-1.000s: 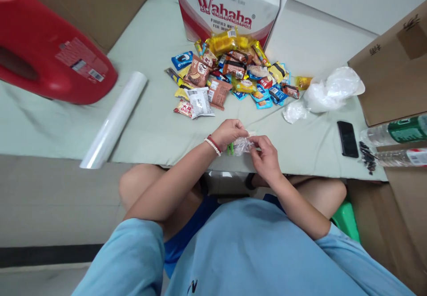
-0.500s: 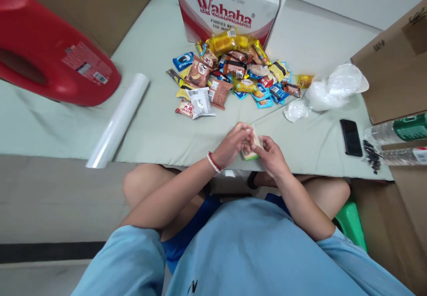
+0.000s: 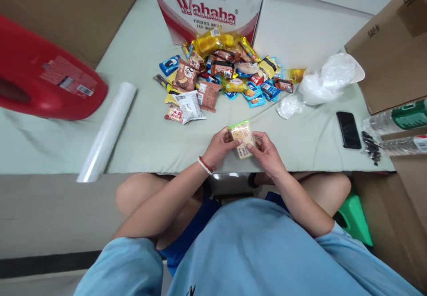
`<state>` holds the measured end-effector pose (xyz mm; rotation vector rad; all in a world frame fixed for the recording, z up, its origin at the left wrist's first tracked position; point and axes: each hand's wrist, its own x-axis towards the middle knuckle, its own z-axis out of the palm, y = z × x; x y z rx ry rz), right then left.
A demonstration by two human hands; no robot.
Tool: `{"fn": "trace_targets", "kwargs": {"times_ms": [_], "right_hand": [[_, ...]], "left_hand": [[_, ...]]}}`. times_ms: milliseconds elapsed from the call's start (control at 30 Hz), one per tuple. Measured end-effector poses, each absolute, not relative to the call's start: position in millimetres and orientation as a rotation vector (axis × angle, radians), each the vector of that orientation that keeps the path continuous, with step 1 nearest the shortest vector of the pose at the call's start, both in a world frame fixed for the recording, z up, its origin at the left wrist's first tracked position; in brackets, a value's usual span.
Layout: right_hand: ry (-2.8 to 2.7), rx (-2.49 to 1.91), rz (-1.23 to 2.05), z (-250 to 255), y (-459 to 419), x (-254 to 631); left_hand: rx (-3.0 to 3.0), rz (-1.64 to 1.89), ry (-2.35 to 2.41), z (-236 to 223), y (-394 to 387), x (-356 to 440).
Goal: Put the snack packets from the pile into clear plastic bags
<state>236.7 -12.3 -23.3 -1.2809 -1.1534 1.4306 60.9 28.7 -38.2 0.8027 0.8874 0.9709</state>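
Note:
Between my two hands is a packet of crackers (image 3: 242, 134) in clear wrap with green edges, its printed face turned up. My left hand (image 3: 223, 147) grips its left side, thumb on top and fingers underneath. On the right side my right hand (image 3: 265, 152) pinches it the same way. The packet is held above the table near its front edge. Beyond it lies a heap of wrapped snacks (image 3: 230, 70) in yellow, brown, blue and white wrappers. A white snack bag (image 3: 191, 106) at the heap's front left is the one nearest to my left hand.
A white roll of film (image 3: 108, 129) and a red jug (image 3: 50, 73) stand on the left. Behind the heap is a Wahaha carton (image 3: 208, 9). On the right are crumpled clear plastic bags (image 3: 325, 84), a phone (image 3: 348, 130) and plastic bottles (image 3: 383, 124) beside small dark pieces (image 3: 371, 147).
One second ago my fingers were working at crumpled clear wrap; the cracker packet now lies flat and face up between both hands. The whole view has shifted slightly.

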Motion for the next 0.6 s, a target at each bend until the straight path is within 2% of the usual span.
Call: {"fn": "trace_targets", "kwargs": {"times_ms": [200,333,433,600], "right_hand": [[-1.187,-1.261,1.48,-21.7,-9.9,251.2],[-1.195,-1.331,1.308,-11.8,-7.6,282.9],[-1.088,-1.422,0.964,6.9,5.9,342.1],[-0.969,-1.571,0.038,44.6,85.2,496.7]], "left_hand": [[0.987,0.871,0.886,-31.2,26.4,56.7],[1.294,0.915,1.023,-36.9,27.6,48.0],[1.459,0.905,1.22,-44.0,30.4,41.3],[1.853,0.753,1.281,-45.5,30.3,39.5]]}}
